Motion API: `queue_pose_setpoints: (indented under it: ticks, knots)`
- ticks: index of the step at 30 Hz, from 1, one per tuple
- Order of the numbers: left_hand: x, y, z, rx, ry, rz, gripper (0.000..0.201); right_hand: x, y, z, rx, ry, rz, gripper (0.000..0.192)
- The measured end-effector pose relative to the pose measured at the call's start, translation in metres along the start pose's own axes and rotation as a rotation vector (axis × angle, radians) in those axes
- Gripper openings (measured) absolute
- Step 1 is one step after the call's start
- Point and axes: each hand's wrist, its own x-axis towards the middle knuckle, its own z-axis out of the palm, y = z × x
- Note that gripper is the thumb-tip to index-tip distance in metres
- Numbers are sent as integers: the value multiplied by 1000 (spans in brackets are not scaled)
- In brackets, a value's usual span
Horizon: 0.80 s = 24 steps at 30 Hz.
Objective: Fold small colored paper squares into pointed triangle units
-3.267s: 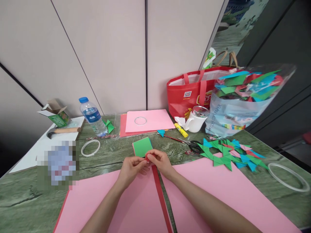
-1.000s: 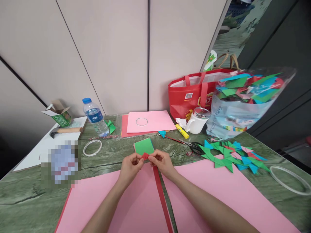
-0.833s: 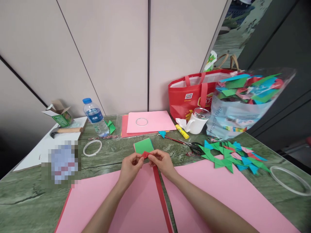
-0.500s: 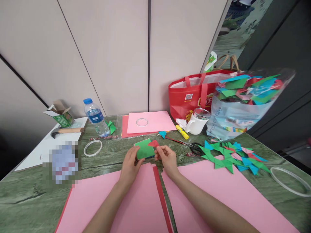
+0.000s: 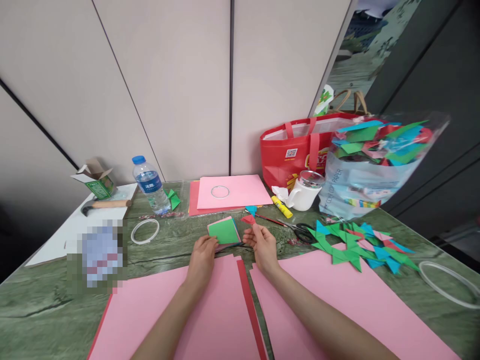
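A stack of small paper squares [image 5: 224, 232], green on top with pink and blue edges showing, sits in the middle, low over the table. My left hand [image 5: 203, 254] has its fingers curled at the near-left corner of this stack, gripping its edge. Pinched between thumb and fingers of my right hand [image 5: 261, 245] is a small red folded paper piece [image 5: 248, 219], just right of the squares. Beyond it lies a blue folded piece [image 5: 251, 210] beside a red pencil [image 5: 267, 218] and black-handled scissors [image 5: 302, 232].
Large pink sheets [image 5: 210, 310] lie under my forearms. To the right are joined folded pieces [image 5: 347, 245], a white ring [image 5: 448, 282], a mug [image 5: 305, 192], a glue stick [image 5: 282, 206], a red bag [image 5: 279, 160] and a clear bag [image 5: 360, 185]. A bottle [image 5: 150, 185] and hammer [image 5: 108, 203] are left.
My left hand has shifted slightly down and left, off the middle of the green square, uncovering it. My right hand has drawn the red piece rightward, away from the stack.
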Motion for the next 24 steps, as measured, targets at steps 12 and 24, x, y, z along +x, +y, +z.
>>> queue_pose_setpoints:
  ticks: [12,24]
  knots:
    - [3,15,-14,-148,238,-197,17,20,-2,-10,37,-45,-265,49]
    - [6,15,-16,-164,258,-24,16,12,12,-10,-348,-170,-394,27]
